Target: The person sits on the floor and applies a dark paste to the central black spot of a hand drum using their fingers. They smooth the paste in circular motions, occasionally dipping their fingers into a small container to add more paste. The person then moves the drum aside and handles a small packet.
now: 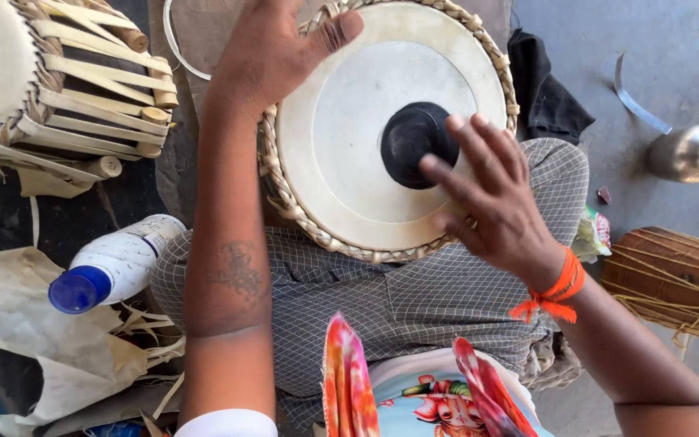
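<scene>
Single head-worn view, looking steeply down, close over the lap and drum (366,137), floor around

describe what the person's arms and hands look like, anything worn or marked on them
Both arms are bare. The left forearm carries a faded dark tattoo, with a white sleeve edge showing near the elbow. The right wrist has an orange thread tied round it, its loose ends hanging. A ring seems to sit on one finger of the right hand, too small to be sure.
</scene>
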